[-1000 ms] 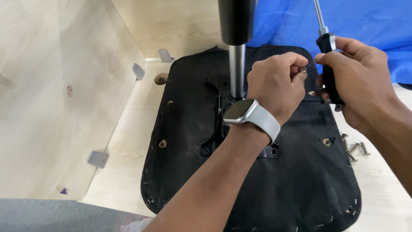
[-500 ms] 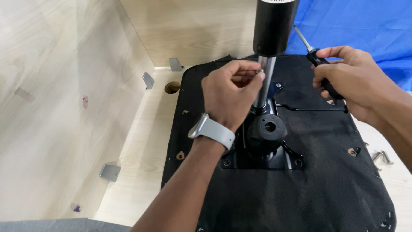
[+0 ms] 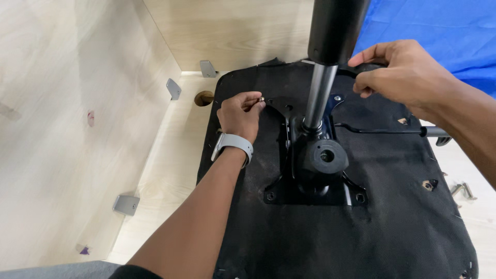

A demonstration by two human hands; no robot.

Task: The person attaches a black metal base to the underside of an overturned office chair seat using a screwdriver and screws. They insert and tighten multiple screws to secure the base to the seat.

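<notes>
A black office-chair seat [image 3: 392,227] lies upside down on a pale wooden surface. Bolted to its underside is a black metal mechanism plate [image 3: 315,191], from which a gas-lift column [image 3: 320,98] rises toward me. My left hand [image 3: 238,116], a grey watch on its wrist, pinches a small screw [image 3: 261,98] at the plate's far left corner. My right hand [image 3: 405,77] is closed on a black tool handle [image 3: 364,67] just right of the column; most of that tool is hidden.
A black lever [image 3: 387,130] sticks out to the right from the mechanism. Pale wooden panels [image 3: 77,129] with metal corner brackets [image 3: 126,204] stand at the left and back. Blue sheeting [image 3: 439,31] lies at the far right. Loose metal fittings [image 3: 460,190] lie beside the seat's right edge.
My left hand has moved from the column down and left to the plate's corner, with a screw in its fingers. My right hand has shifted toward the column. The view has dropped closer.
</notes>
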